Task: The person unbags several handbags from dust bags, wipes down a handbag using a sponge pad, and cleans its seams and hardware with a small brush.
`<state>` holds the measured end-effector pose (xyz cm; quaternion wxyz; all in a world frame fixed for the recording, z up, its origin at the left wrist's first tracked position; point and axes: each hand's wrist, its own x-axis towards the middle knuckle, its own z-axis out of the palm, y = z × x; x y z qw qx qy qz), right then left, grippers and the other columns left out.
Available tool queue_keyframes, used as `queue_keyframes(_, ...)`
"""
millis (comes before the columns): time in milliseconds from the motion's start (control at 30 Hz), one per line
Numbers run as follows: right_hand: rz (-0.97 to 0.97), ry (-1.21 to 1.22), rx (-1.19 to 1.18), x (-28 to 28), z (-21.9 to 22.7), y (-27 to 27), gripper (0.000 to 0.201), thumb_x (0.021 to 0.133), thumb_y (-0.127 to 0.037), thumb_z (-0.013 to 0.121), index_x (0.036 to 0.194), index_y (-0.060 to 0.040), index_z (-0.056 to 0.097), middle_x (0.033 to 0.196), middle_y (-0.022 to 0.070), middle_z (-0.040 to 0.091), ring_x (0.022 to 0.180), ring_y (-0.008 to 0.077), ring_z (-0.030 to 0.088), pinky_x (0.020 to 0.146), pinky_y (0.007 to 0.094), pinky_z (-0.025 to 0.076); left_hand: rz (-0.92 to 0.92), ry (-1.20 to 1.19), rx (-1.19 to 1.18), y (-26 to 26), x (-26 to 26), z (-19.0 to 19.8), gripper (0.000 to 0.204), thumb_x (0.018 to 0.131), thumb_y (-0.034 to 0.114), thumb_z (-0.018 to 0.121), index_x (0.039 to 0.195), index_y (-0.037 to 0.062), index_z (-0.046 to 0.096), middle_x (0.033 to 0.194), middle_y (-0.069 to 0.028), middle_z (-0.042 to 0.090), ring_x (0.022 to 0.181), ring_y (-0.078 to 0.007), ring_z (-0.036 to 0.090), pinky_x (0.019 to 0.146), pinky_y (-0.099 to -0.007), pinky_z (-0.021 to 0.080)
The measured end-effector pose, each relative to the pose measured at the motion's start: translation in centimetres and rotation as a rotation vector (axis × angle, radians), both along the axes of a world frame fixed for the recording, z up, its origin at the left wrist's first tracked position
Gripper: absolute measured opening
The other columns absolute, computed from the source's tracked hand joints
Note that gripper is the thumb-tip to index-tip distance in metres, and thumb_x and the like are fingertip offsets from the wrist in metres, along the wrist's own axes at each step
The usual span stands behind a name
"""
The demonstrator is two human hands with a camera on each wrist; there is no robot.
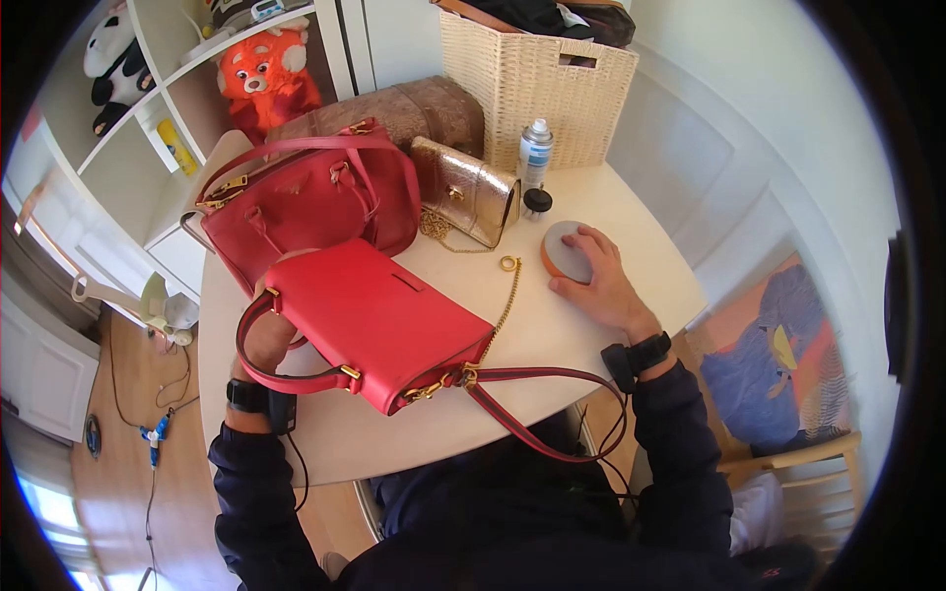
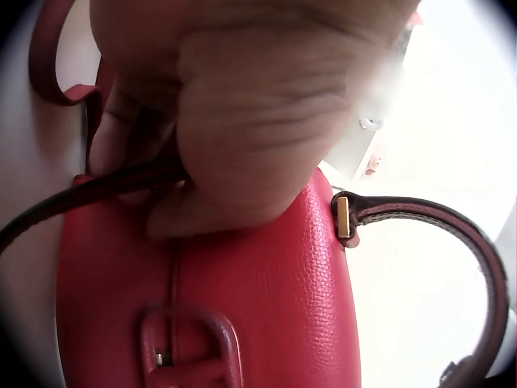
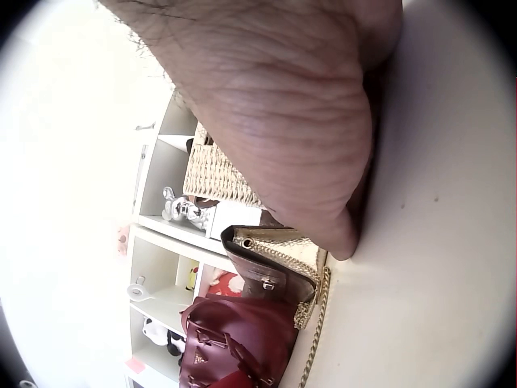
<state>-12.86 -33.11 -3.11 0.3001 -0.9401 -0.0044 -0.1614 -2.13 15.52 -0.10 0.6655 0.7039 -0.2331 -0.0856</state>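
A bright red handbag [image 1: 384, 320] is tilted over the table's front left part. My left hand [image 1: 268, 340] reaches through its handle and grips the bag's far left edge; the fingertips are hidden in the head view. In the left wrist view, the hand [image 2: 250, 121] curls at the edge of the red bag [image 2: 266, 299], beside the strap. On the right, my right hand [image 1: 609, 294] holds a round grey-topped pad with an orange side [image 1: 567, 261] against the table. From the right wrist, the hand [image 3: 283, 121] hides the pad.
Behind stand a darker red bag [image 1: 315, 212], a gold chain purse [image 1: 463, 187], a brown case [image 1: 414, 113], a spray can [image 1: 534, 158], its black cap [image 1: 537, 201] and a wicker basket [image 1: 532, 89]. The red bag's chain and strap [image 1: 552, 448] trail right over the table edge.
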Motion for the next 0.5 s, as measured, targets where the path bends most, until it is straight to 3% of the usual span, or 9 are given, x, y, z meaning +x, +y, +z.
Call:
queue_keyframes(67, 0.006, -0.002, -0.001, 0.0, 0.0, -0.1, 0.072, 0.087, -0.03, 0.088, 0.149, -0.0045, 0.061, 0.166, 0.0246, 0.043, 0.157, 0.0436, 0.038, 0.129, 0.0483, 0.037, 0.066, 0.068, -0.014, -0.4, -0.8, 0.6, 0.052, 0.096, 0.024, 0.079, 0.142, 0.0024, 0.065, 0.121, -0.0068, 0.075, 0.107, -0.0156, 0.071, 0.088, -0.0314, 0.059)
queue_keyframes(100, 0.001, -0.004, 0.003, -0.1, 0.0, -0.1, 0.072, 0.087, -0.03, 0.088, 0.149, -0.0045, 0.061, 0.166, 0.0246, 0.043, 0.157, 0.0436, 0.038, 0.129, 0.0483, 0.037, 0.061, 0.067, -0.011, 0.1, -0.4, -0.1, 0.052, 0.096, 0.024, 0.079, 0.142, 0.0024, 0.065, 0.121, -0.0068, 0.075, 0.107, -0.0156, 0.071, 0.088, -0.0314, 0.059)
queue_keyframes(167, -0.001, 0.028, 0.03, -0.2, 0.3, 0.1, 0.073, 0.087, -0.032, 0.087, 0.15, -0.0046, 0.06, 0.166, 0.0238, 0.043, 0.157, 0.0434, 0.038, 0.129, 0.0487, 0.037, -0.01, 0.265, -0.117, 1.4, 0.6, -1.7, 0.045, 0.098, 0.016, 0.075, 0.14, 0.004, 0.066, 0.111, -0.0029, 0.074, 0.092, -0.0119, 0.069, 0.068, -0.0267, 0.053)
queue_keyframes(200, -0.005, 0.027, 0.033, -0.2, 0.3, 0.1, 0.073, 0.087, -0.032, 0.087, 0.15, -0.0046, 0.06, 0.166, 0.0238, 0.043, 0.157, 0.0434, 0.038, 0.129, 0.0487, 0.037, -0.014, 0.264, -0.114, 1.7, 0.5, -1.9, 0.045, 0.098, 0.016, 0.075, 0.14, 0.004, 0.066, 0.111, -0.0029, 0.074, 0.092, -0.0119, 0.069, 0.068, -0.0267, 0.053)
queue_keyframes(267, -0.002, 0.03, 0.015, -0.2, 0.3, 0.0, 0.075, 0.087, -0.033, 0.088, 0.15, -0.005, 0.06, 0.167, 0.0228, 0.042, 0.156, 0.0434, 0.037, 0.129, 0.0492, 0.037, -0.054, 0.309, -0.122, 1.5, 0.0, -0.9, 0.05, 0.094, 0.018, 0.081, 0.139, 0.0046, 0.066, 0.1, 0.001, 0.072, 0.079, -0.008, 0.063, 0.055, -0.0238, 0.04)
queue_keyframes(300, -0.005, 0.029, 0.017, -0.1, 0.2, -0.1, 0.075, 0.087, -0.033, 0.088, 0.15, -0.005, 0.06, 0.167, 0.0228, 0.042, 0.156, 0.0434, 0.037, 0.129, 0.0492, 0.037, -0.057, 0.308, -0.118, 1.4, 0.1, -0.7, 0.05, 0.094, 0.018, 0.081, 0.139, 0.0046, 0.066, 0.1, 0.001, 0.072, 0.079, -0.008, 0.063, 0.055, -0.0238, 0.04)
queue_keyframes(400, -0.011, 0.028, -0.009, 0.0, 0.1, -0.2, 0.075, 0.087, -0.034, 0.088, 0.15, -0.0052, 0.06, 0.166, 0.0225, 0.042, 0.156, 0.0433, 0.038, 0.129, 0.0493, 0.038, -0.152, 0.286, -0.119, 1.2, -0.2, 0.4, 0.071, 0.085, 0.02, 0.089, 0.148, 0.0031, 0.06, 0.115, -0.0051, 0.074, 0.095, -0.0163, 0.071, 0.071, -0.03, 0.055)
queue_keyframes(467, -0.011, 0.043, -0.01, 0.0, 0.2, -0.2, 0.075, 0.087, -0.035, 0.088, 0.149, -0.0055, 0.059, 0.166, 0.0227, 0.042, 0.155, 0.0441, 0.039, 0.128, 0.0499, 0.038, -0.283, 0.24, -0.222, 0.2, -1.1, 1.5, 0.096, 0.077, 0.031, 0.097, 0.157, 0.0012, 0.052, 0.14, -0.0118, 0.07, 0.124, -0.026, 0.069, 0.101, -0.0423, 0.057)
queue_keyframes(500, -0.013, 0.043, -0.009, 0.0, 0.2, -0.2, 0.075, 0.087, -0.035, 0.088, 0.149, -0.0055, 0.059, 0.166, 0.0227, 0.042, 0.155, 0.0441, 0.039, 0.128, 0.0499, 0.038, -0.285, 0.241, -0.221, 1.0, -0.7, 0.6, 0.096, 0.077, 0.031, 0.097, 0.157, 0.0012, 0.052, 0.14, -0.0118, 0.07, 0.124, -0.026, 0.069, 0.101, -0.0423, 0.057)
